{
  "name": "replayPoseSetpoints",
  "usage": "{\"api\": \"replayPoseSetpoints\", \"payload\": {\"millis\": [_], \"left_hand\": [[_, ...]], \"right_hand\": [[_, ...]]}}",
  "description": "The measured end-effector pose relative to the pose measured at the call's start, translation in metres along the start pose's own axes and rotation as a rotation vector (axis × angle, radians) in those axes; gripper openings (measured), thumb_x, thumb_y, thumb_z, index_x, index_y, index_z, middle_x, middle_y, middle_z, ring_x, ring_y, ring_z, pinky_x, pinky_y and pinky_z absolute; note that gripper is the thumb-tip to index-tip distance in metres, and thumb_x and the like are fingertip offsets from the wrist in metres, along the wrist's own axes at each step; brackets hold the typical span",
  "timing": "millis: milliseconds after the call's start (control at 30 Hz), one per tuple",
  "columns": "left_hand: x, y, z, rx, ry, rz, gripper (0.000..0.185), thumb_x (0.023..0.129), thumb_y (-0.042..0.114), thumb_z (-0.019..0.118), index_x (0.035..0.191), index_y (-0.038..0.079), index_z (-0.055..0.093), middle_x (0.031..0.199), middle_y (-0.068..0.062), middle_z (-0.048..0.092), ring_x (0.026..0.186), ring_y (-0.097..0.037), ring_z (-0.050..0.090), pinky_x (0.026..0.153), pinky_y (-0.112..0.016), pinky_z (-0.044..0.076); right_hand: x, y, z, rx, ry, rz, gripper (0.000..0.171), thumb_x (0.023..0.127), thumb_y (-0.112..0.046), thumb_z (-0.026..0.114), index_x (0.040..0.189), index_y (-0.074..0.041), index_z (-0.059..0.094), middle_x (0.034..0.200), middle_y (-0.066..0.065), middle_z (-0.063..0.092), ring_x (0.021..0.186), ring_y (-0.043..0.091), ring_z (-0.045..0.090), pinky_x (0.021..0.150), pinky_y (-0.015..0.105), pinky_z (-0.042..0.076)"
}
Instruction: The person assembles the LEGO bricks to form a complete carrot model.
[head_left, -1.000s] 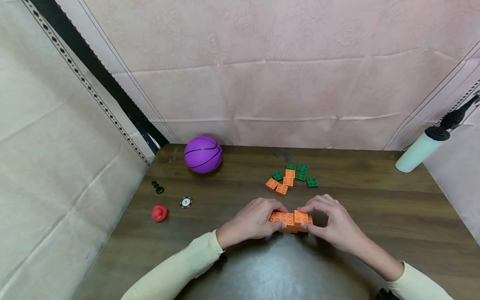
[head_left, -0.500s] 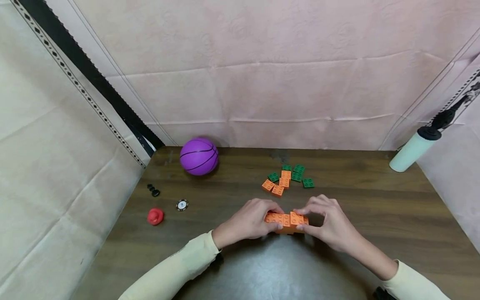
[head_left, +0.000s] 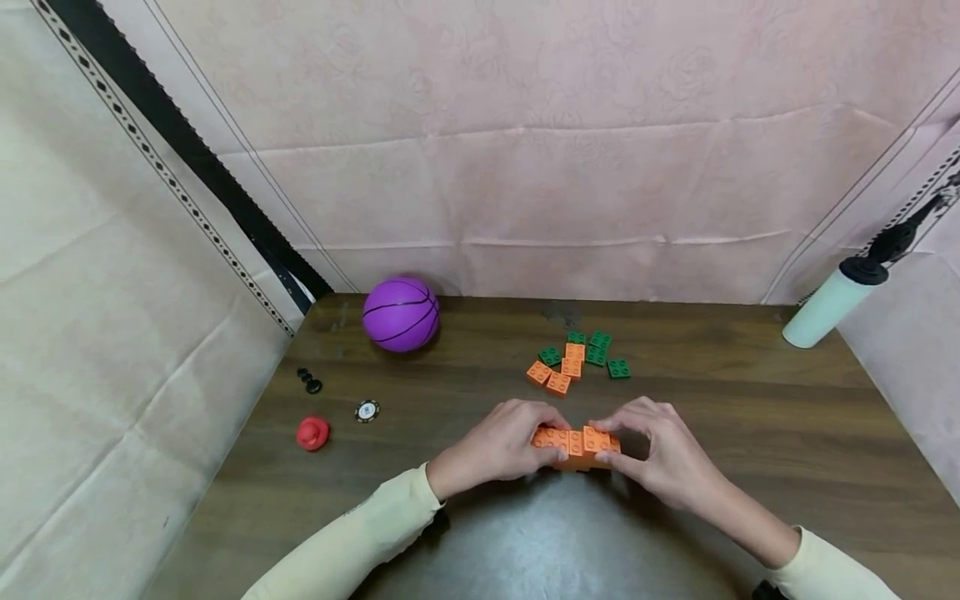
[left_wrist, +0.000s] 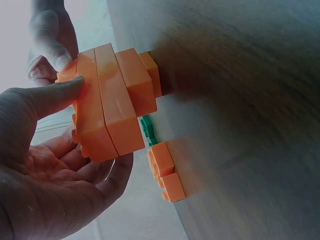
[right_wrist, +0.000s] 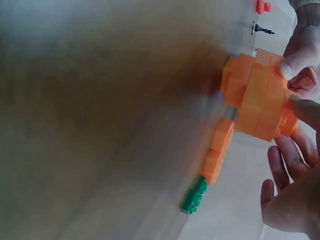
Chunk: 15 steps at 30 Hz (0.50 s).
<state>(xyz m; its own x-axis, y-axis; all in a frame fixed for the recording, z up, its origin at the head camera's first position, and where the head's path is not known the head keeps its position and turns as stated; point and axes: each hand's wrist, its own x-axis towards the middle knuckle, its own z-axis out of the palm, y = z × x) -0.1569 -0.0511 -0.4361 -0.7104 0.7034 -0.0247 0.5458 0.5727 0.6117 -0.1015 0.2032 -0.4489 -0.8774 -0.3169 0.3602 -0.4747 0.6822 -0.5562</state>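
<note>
Both hands on one orange stack, near side of the wooden tabletop (head_left: 712,350). Left hand (head_left: 506,442) grips the left end of the stack (head_left: 576,448): thumb on the near face, other fingers round the far side. Right hand (head_left: 671,454) pinches the raised top brick (head_left: 597,439) at the right end, thumb near side, fingertips far side. Stack is several layers, studs up, narrower toward the bottom in the left wrist view; can't tell if its base touches the tabletop.

Beyond the stack, near the hands: loose orange bricks (head_left: 572,367) in a cluster, with green bricks (head_left: 596,356) around them, one green set a bit apart on the right.

Purple ball (head_left: 401,314) at far left by the cloth (head_left: 562,183). Left side: black chess piece (head_left: 309,382) upright, chip (head_left: 367,411), red piece (head_left: 312,433), all apart. Pale green bottle (head_left: 828,310), black top, at far right corner.
</note>
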Motion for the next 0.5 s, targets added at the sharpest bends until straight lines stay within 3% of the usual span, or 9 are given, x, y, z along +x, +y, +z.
{"api": "replayPoseSetpoints", "payload": {"millis": [233, 500], "left_hand": [[0.001, -0.0017, 0.0001, 0.0, -0.002, -0.002, 0.026, 0.096, 0.029, 0.08, 0.12, 0.02, 0.077, 0.113, 0.009, 0.078, 0.096, 0.004, 0.065, 0.083, -0.02, 0.052], [0.002, 0.0003, -0.0026, 0.012, -0.01, -0.002, 0.027, 0.095, 0.03, 0.081, 0.12, 0.019, 0.078, 0.113, 0.01, 0.078, 0.098, 0.003, 0.065, 0.085, -0.02, 0.052]], "right_hand": [[-0.0042, 0.0021, 0.005, 0.002, 0.043, -0.001, 0.046, 0.075, -0.015, 0.097, 0.111, -0.036, 0.079, 0.098, -0.024, 0.073, 0.104, 0.004, 0.06, 0.093, 0.042, 0.037], [-0.0024, 0.0022, 0.0062, -0.025, 0.072, -0.102, 0.044, 0.073, -0.014, 0.097, 0.109, -0.031, 0.079, 0.097, -0.022, 0.074, 0.101, 0.006, 0.061, 0.098, 0.037, 0.033]]}}
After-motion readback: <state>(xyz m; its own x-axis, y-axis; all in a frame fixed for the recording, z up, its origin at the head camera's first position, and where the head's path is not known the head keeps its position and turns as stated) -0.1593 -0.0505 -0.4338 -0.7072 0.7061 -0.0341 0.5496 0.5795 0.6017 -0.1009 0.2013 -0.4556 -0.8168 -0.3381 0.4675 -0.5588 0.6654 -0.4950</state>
